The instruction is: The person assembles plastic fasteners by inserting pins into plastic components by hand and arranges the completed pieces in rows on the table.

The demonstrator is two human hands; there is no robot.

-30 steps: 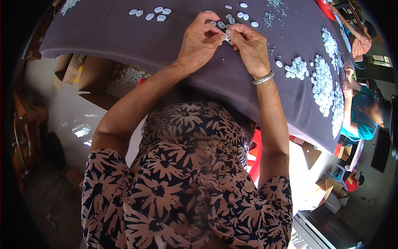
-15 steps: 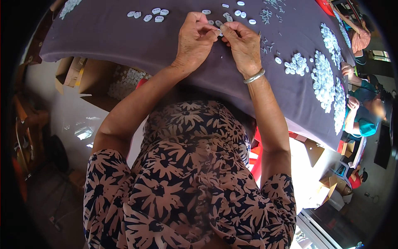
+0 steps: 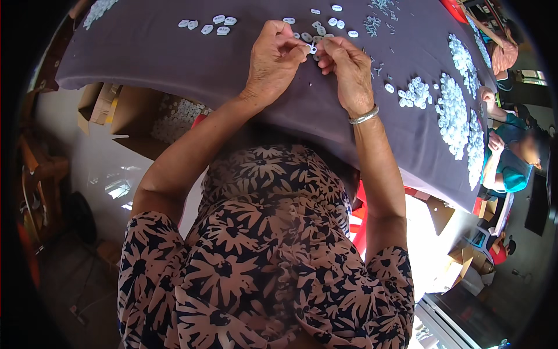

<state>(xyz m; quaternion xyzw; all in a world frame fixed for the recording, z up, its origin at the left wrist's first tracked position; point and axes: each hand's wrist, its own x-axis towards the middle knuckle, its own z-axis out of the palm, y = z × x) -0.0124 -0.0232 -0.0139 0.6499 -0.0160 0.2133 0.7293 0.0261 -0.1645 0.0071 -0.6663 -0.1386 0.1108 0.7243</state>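
My left hand (image 3: pixel 276 58) and my right hand (image 3: pixel 349 67) meet over a table draped in a grey-purple cloth (image 3: pixel 145 52). Between their fingertips both pinch one small white oval piece (image 3: pixel 312 49). A silver bangle (image 3: pixel 364 117) circles my right wrist. Just beyond the fingers lie several loose white pieces (image 3: pixel 325 26) on the cloth. A short row of the same pieces (image 3: pixel 209 25) lies to the far left of my left hand.
Big heaps of white pieces (image 3: pixel 456 110) and a smaller cluster (image 3: pixel 414 93) cover the cloth's right side. Small metal parts (image 3: pixel 372 24) lie scattered far right. A person in a teal top (image 3: pixel 511 168) sits at the right edge. Cardboard boxes (image 3: pixel 110 104) stand under the table at left.
Both hands have shifted a little farther from me across the cloth, still pinched together on the small piece.
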